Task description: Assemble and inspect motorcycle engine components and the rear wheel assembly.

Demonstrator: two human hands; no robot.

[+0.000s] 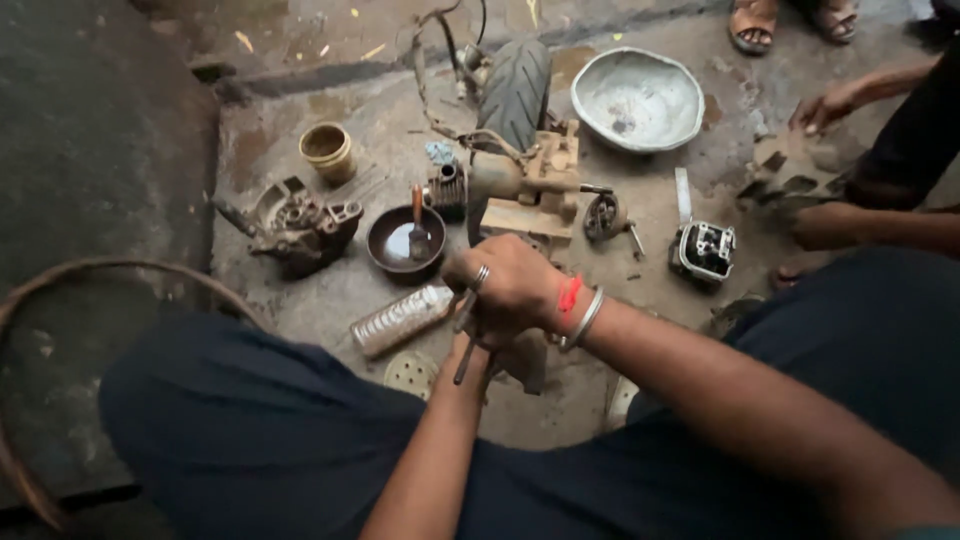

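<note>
Engine lies stripped across the floor, and the person's right hand [510, 290] is clenched w/ the left hand [470, 358] on a thin metal tool [465, 340], grimy part under them, oil bowl [405, 240] at 10 o'clock.

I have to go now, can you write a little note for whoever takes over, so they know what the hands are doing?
Right hand: closed around a thin metal tool, on top.
Left hand: underneath, mostly hidden; cannot tell its grip.
Nearby on the floor: plastic bottle lying down, dark bowl with a brush, engine part, cylinder head.
Another person's hands work at the right.
Done and left: cannot tell.
</note>
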